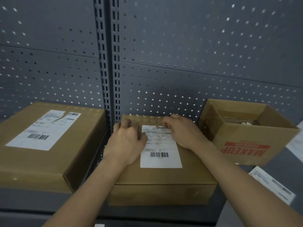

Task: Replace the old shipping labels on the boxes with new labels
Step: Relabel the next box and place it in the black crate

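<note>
**Item 1, far left.** Closed carton (49, 161) on the shelf (32, 200). Its torn label (42, 130) is split near the top edge. Leave it for a later turn.

**Item 2, left grip (126, 141).** It rests on the middle box (164, 182), just beside the left edge of the old label (161, 159). The fingers are bent under and blurred, with nothing visibly held. Keep your weight here so the box cannot slide.

**Item 3, the old label.** It lies flat on the box top, with one barcode near you and one at the far edge.

**Item 4, right grip (182, 133).** Its fingertips are curled down onto the label's far right corner. Whether an edge is pinched yet cannot be told. Probably the peel is only starting, so work a nail under the corner first. Then pull low and slowly toward yourself, or the paper may tear as on item 1.

**Item 5, right.** An open carton (246, 145) stands close by. Loose label sheets (272, 184) lie near it, likely the replacements.
</note>
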### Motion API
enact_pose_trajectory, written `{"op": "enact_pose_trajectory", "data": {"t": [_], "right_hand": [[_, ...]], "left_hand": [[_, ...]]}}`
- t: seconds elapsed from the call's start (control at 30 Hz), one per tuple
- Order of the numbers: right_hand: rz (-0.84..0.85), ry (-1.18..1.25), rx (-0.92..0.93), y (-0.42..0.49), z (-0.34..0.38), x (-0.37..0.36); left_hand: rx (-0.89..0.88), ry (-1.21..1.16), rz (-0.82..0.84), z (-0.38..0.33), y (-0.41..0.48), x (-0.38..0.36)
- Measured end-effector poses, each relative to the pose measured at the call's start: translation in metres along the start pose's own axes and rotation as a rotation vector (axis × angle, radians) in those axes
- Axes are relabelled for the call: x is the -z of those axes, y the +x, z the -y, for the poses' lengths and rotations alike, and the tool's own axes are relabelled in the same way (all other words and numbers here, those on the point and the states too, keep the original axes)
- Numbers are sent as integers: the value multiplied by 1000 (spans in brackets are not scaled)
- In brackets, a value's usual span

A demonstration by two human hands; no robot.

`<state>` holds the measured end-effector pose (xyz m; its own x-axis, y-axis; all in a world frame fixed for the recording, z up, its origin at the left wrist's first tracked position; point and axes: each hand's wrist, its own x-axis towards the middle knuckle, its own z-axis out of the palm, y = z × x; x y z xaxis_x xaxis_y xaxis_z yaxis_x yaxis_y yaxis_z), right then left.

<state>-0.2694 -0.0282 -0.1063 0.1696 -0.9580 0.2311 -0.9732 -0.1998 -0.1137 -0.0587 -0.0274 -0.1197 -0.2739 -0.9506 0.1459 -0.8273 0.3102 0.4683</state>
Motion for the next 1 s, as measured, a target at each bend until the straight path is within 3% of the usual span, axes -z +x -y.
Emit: {"op": "enact_pose_trajectory", "data": {"t": [0.13, 0.4, 1.0], "right_hand": [[-90, 49, -17, -5, 1, 0], [-23, 36, -30, 2, 0, 2], [-77, 41, -32, 0, 3, -1]], "left_hand": [[3, 9, -4, 0, 0, 0], [-1, -18, 0, 1, -1, 1], [-2, 3, 1, 0, -1, 1]]}}
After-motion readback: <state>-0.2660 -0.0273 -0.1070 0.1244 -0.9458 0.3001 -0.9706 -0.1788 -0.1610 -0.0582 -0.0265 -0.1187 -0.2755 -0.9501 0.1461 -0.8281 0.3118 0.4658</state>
